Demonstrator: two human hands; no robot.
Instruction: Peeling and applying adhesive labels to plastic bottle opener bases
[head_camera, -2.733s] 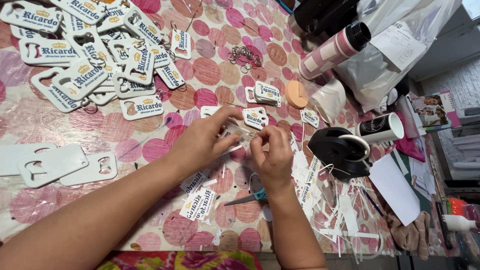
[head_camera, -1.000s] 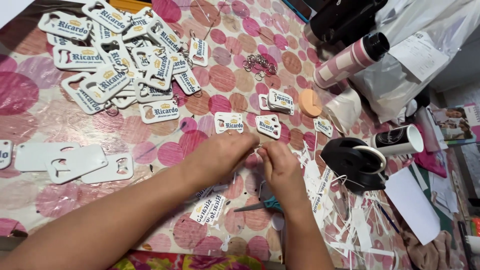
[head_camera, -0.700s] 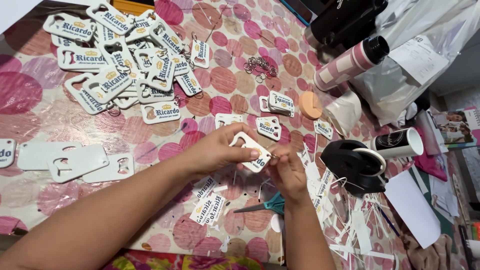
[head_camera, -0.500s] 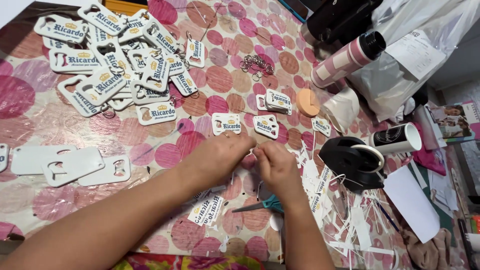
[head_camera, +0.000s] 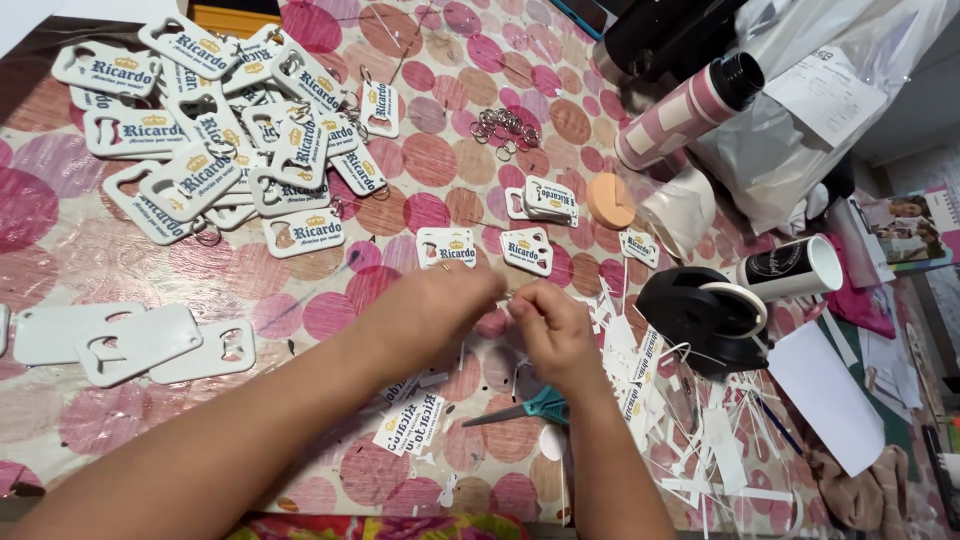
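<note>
My left hand (head_camera: 435, 305) and my right hand (head_camera: 552, 325) meet over the middle of a table covered in a pink dotted cloth (head_camera: 430, 160). The fingertips of both are pinched together on a small white tag that they almost wholly hide. Just beyond them lie two small white printed tags (head_camera: 446, 246) (head_camera: 527, 251). A pair of teal-handled scissors (head_camera: 530, 408) and a printed sticker sheet (head_camera: 412, 422) lie under my right wrist.
A heap of white printed bottle-opener tags (head_camera: 210, 140) fills the far left, with blank white ones (head_camera: 130, 340) nearer. Metal key rings (head_camera: 505, 125), an orange round pad (head_camera: 610, 200), a black tape dispenser (head_camera: 700, 315), a mug (head_camera: 790, 268), a pink-striped bottle (head_camera: 690, 105) and paper scraps (head_camera: 700, 450) lie to the right.
A white tag that showed between my fingers a moment ago is now covered by both hands, which have closed together. The view has shifted slightly.
</note>
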